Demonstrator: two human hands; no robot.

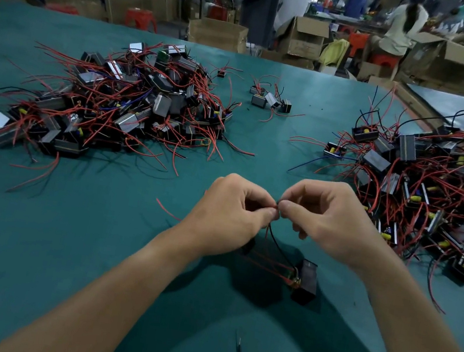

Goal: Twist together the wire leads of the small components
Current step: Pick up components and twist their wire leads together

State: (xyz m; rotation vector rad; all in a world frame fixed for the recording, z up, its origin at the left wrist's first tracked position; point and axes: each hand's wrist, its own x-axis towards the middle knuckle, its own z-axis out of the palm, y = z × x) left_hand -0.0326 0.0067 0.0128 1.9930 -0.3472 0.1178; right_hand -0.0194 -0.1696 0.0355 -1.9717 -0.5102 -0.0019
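Over teal mat (84, 243), thin red leads (274, 204)

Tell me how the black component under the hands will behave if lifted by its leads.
Probably swings and turns: its leads curve loosely up to the left hand and right hand pinching them. The component looks blocky and dense, so likely heavy for its size and unlikely to roll.

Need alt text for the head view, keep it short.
A person's left hand and right hand pinch the wire leads of a small black component over a green table. Similar components lie in a left pile and a right pile.
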